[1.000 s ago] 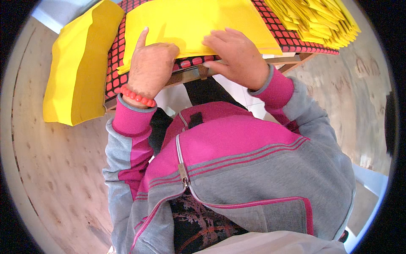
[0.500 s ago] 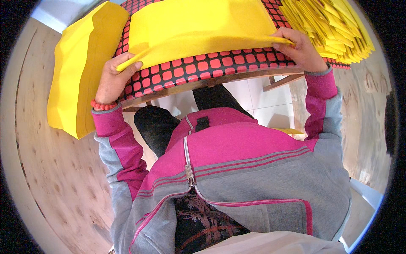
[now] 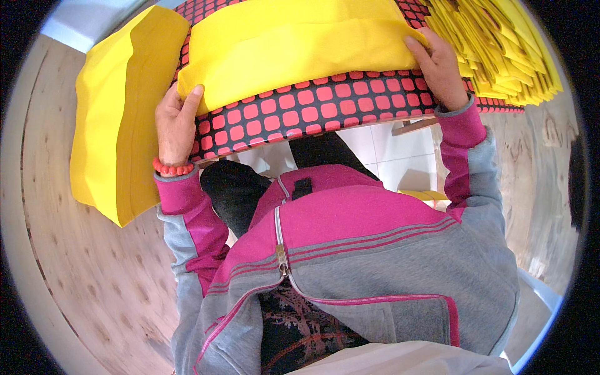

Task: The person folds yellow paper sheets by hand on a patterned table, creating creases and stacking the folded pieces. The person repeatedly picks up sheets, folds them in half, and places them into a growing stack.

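A yellow fabric sheet (image 3: 300, 59) lies across the table in front of me, its near part folded back over itself in a wide band. My left hand (image 3: 177, 122) pinches the fold's left corner, thumb on top and fingers underneath. At the opposite corner, my right hand (image 3: 440, 65) grips the fold between thumb and fingers. Between the hands the cloth looks fairly smooth, with slight creases. A red bead bracelet (image 3: 173, 167) circles my left wrist.
Left of the sheet, a thick stack of yellow cloth (image 3: 119, 125) hangs over the table's side. Many folded yellow pieces (image 3: 500, 56) fan out at the right. A red-and-black checked tablecloth (image 3: 294, 112) covers the table. Pale wooden boards (image 3: 81, 275) lie at the left.
The sheet's near edge, held up as a narrow roll before, has been turned away from me into a wider fold. Both hands keep hold; the left has shifted slightly right.
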{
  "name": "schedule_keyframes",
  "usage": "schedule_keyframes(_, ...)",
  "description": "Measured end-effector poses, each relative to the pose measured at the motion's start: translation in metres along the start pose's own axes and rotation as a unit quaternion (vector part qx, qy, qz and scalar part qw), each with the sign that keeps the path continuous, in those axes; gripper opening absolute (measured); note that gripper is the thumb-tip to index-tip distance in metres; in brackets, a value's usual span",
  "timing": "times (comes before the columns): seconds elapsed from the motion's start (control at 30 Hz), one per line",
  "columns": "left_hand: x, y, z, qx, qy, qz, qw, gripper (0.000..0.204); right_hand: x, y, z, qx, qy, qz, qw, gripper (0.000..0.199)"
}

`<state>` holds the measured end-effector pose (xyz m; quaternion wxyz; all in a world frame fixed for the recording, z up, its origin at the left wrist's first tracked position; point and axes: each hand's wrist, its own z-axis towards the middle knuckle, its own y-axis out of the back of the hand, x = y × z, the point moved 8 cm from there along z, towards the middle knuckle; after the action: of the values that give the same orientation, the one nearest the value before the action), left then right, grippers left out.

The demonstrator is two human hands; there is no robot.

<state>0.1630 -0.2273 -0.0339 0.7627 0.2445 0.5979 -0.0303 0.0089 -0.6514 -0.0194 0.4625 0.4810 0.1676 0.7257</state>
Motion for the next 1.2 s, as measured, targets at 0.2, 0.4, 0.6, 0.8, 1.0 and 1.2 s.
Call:
schedule_keyframes(0.2, 0.002, 0.008, 0.004, -0.043, -0.027, 0.125, 0.991, 0.020, 0.013, -0.002, 0.001, -0.048, 0.006, -0.067, 0.997, 0.025)
schedule_keyframes(0.4, -0.017, 0.002, 0.000, -0.081, -0.084, 0.302, 0.946, 0.019, 0.015, -0.005, 0.002, -0.051, 0.001, -0.130, 0.990, 0.025)
schedule_keyframes(0.6, -0.036, -0.016, -0.006, -0.134, -0.171, 0.448, 0.867, 0.016, 0.011, -0.004, 0.008, -0.083, 0.022, -0.158, 0.984, 0.033)
schedule_keyframes(0.8, -0.035, -0.017, -0.007, -0.155, -0.136, 0.487, 0.849, 0.017, 0.011, -0.004, 0.011, -0.066, 0.014, -0.165, 0.984, 0.037)
schedule_keyframes(1.0, -0.033, -0.013, -0.005, -0.153, -0.115, 0.486, 0.853, 0.016, 0.001, -0.004, 0.011, -0.041, -0.043, -0.161, 0.985, 0.033)
schedule_keyframes(1.2, -0.025, -0.004, -0.003, -0.161, -0.079, 0.467, 0.866, 0.017, -0.009, -0.008, 0.016, -0.015, -0.060, -0.145, 0.987, 0.029)
